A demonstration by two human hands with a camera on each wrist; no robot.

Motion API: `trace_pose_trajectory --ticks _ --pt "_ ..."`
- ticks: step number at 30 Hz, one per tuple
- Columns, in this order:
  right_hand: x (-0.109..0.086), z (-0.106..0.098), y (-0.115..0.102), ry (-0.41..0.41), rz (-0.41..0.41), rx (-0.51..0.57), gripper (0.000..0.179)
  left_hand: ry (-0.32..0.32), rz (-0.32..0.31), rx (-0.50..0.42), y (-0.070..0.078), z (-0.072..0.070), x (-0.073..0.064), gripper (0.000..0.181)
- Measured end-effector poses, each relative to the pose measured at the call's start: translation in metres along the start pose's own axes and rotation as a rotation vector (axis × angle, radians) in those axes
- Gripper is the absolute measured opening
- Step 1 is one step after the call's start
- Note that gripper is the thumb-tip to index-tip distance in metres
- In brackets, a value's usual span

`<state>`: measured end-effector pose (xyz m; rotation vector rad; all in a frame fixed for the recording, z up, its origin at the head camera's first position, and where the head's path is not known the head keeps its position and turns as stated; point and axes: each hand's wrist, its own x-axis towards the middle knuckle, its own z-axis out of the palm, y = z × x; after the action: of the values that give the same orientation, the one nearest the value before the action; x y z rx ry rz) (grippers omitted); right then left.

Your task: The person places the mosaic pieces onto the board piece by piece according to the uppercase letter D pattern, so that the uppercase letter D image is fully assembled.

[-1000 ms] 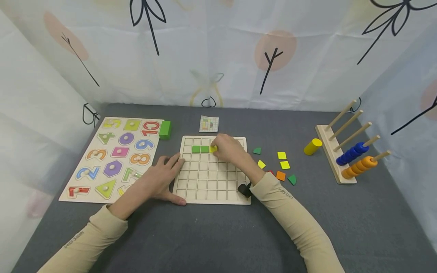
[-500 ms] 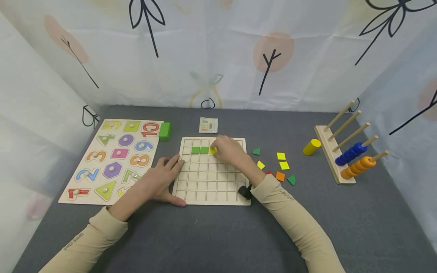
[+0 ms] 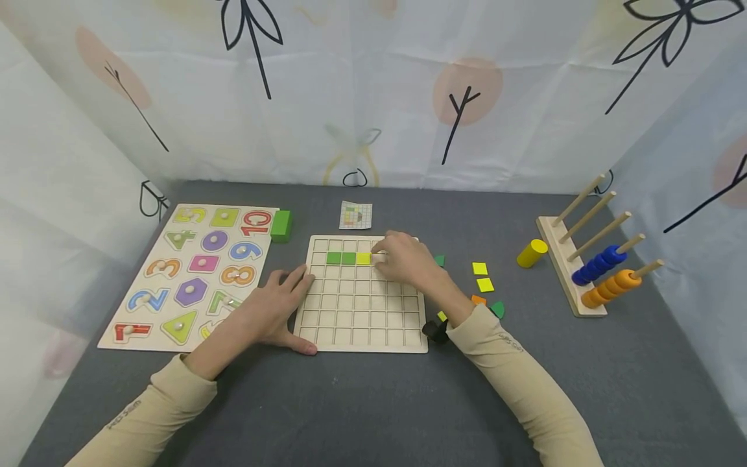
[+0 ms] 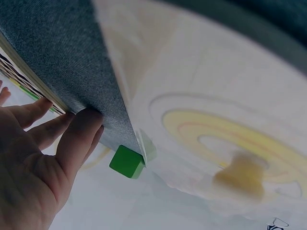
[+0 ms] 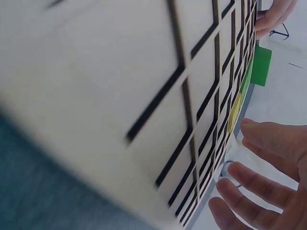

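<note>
A wooden grid board (image 3: 356, 324) lies in the middle of the table. Near its far edge, two green square tiles (image 3: 341, 258) and a yellow square tile (image 3: 364, 259) sit side by side in one row. My left hand (image 3: 279, 309) rests at the board's left edge, with spread fingers and the thumb by the near corner. Just right of the yellow tile hovers my right hand (image 3: 404, 261). In the right wrist view, this hand (image 5: 268, 177) shows loosely bent fingers apart from each other, holding nothing. The left wrist view shows the left fingertips (image 4: 86, 120) by the board's side.
Loose yellow tiles (image 3: 480, 268), an orange tile (image 3: 478, 299) and green pieces (image 3: 497, 309) lie right of the board. Farther right are a yellow cylinder (image 3: 532, 253) and a peg stand (image 3: 588, 308). A number puzzle (image 3: 201, 285), green block (image 3: 281, 226) and pattern card (image 3: 356, 215) stand left and behind.
My right hand has let go of the yellow tile, which stays in the row beside the green ones. The hand has moved slightly right. The left hand keeps its place.
</note>
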<state>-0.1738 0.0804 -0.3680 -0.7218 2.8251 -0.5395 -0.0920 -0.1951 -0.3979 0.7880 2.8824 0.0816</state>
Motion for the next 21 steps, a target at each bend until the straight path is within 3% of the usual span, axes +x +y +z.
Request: trace_pose_trajectory --ticks 12,21 --pt "-0.027 -0.013 0.034 0.014 0.056 -0.026 0.029 0.0 -0.001 0.005 0.001 -0.001 0.0 0.128" --pt "-0.046 -0.022 0.055 0.018 0.053 -0.073 0.032 -0.014 -0.006 0.003 0.001 -0.001 0.001 0.129"
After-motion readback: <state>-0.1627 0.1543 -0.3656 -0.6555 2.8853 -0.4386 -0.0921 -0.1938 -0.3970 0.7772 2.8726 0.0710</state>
